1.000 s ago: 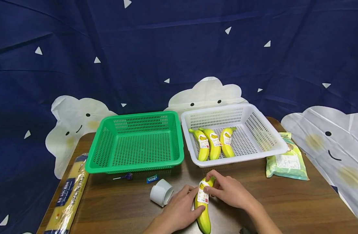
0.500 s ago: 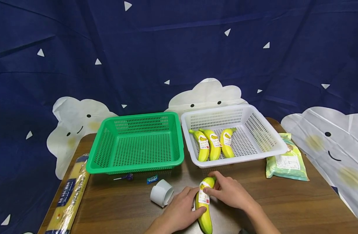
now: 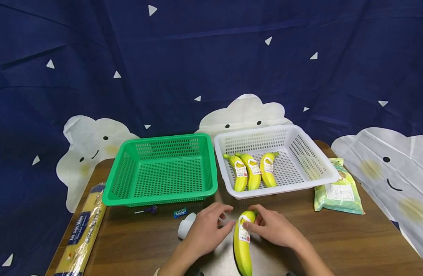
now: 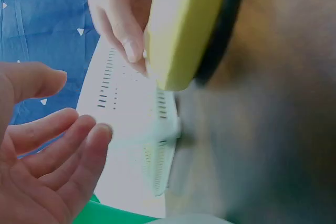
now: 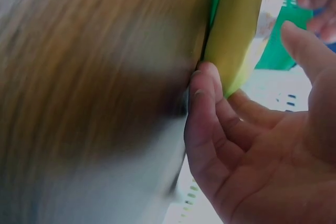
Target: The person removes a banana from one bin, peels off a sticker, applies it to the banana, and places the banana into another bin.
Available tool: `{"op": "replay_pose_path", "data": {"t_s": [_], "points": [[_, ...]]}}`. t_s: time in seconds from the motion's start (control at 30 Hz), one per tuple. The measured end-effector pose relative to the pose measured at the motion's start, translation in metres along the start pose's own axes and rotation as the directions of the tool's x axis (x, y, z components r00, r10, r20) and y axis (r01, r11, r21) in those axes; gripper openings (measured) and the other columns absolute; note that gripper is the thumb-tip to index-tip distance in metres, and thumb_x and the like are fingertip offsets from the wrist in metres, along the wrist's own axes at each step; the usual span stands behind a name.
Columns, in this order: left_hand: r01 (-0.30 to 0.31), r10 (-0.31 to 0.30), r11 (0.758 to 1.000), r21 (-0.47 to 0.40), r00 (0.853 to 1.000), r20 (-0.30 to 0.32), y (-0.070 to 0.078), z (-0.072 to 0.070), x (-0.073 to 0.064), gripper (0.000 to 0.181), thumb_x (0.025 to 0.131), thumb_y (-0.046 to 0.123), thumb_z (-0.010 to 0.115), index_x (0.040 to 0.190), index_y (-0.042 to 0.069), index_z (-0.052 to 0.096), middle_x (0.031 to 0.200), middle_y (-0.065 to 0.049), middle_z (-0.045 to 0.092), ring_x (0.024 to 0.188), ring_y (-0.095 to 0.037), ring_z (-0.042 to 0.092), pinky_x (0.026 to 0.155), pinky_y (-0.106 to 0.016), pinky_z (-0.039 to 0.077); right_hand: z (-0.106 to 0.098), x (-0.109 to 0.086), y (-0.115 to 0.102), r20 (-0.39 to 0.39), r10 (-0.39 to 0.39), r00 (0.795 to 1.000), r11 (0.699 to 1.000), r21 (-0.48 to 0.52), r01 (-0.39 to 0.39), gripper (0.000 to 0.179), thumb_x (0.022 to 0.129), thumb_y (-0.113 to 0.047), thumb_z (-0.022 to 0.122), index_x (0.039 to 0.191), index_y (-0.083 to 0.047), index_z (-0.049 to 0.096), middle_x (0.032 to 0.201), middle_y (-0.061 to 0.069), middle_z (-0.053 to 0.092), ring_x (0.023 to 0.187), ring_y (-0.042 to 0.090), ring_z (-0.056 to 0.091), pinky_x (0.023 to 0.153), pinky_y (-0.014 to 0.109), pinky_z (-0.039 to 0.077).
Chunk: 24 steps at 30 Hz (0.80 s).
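Observation:
A yellow banana (image 3: 242, 253) with a white label lies lengthwise on the table near the front. My right hand (image 3: 277, 229) holds its upper end, thumb at the label and fingers round the far side. In the right wrist view, the fingertips (image 5: 209, 72) press against the banana's end. My left hand (image 3: 208, 230) is to the left of the banana, its fingers loosely bent and holding nothing. The left wrist view has a gap between the left hand (image 4: 52, 145) and the banana (image 4: 191, 35). A white, hollow round piece (image 3: 185, 226) is partly hidden behind the left hand.
Three labelled bananas (image 3: 254, 176) lie in a white basket (image 3: 283, 189) at the back. Beside it stands a green basket (image 3: 159, 200). A lollipop (image 3: 152, 209) and a small blue wrapped candy (image 3: 180, 212) lie in front. Spaghetti (image 3: 81, 230) is at left, a green bag (image 3: 339, 191) at right.
My left hand has let go of the banana and moved up and slightly left, now covering part of the white piece. The right hand stays at the banana's upper end; the banana has shifted slightly right.

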<state>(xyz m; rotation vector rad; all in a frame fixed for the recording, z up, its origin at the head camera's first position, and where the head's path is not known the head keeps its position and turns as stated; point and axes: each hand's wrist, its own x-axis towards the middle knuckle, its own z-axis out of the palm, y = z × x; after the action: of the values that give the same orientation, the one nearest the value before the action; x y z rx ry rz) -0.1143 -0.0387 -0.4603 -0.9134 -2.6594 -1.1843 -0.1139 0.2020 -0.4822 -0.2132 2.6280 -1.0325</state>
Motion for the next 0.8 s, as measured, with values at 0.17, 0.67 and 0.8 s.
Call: {"op": "replay_pose_path", "data": {"t_s": [0.17, 0.67, 0.8], "points": [[-0.053, 0.058, 0.996, 0.073, 0.995, -0.079, 0.000, -0.003, 0.014, 0.029, 0.090, 0.029, 0.067, 0.116, 0.018, 0.063, 0.114, 0.007, 0.057, 0.094, -0.007, 0.057, 0.076, -0.022, 0.049, 0.001, 0.001, 0.001, -0.019, 0.028, 0.999, 0.999, -0.018, -0.029, 0.063, 0.082, -0.060, 0.064, 0.125, -0.015, 0.055, 0.078, -0.005, 0.058, 0.065, 0.012, 0.052, 0.056, 0.030, 0.042], [-0.119, 0.143, 0.979, 0.168, 0.980, -0.140, -0.009, 0.012, 0.032, 0.029, 0.096, 0.028, 0.060, 0.123, 0.020, 0.066, 0.135, 0.005, 0.052, 0.119, -0.010, 0.052, 0.092, -0.031, 0.047, 0.006, -0.002, -0.003, -0.092, 0.054, 0.994, 0.993, -0.103, -0.064, 0.075, 0.071, -0.055, 0.078, 0.130, -0.014, 0.054, 0.095, 0.000, 0.051, 0.079, 0.014, 0.048, 0.066, 0.034, 0.042], [-0.175, 0.209, 0.971, 0.162, 0.953, -0.219, -0.015, 0.017, 0.034, 0.025, 0.095, 0.024, 0.063, 0.118, 0.018, 0.070, 0.129, 0.002, 0.058, 0.115, -0.008, 0.055, 0.090, -0.027, 0.047, 0.000, -0.005, -0.006, -0.087, 0.074, 0.993, 0.993, -0.087, -0.081, 0.072, 0.072, -0.050, 0.079, 0.130, -0.014, 0.055, 0.093, 0.001, 0.052, 0.079, 0.015, 0.049, 0.066, 0.034, 0.043]]}}
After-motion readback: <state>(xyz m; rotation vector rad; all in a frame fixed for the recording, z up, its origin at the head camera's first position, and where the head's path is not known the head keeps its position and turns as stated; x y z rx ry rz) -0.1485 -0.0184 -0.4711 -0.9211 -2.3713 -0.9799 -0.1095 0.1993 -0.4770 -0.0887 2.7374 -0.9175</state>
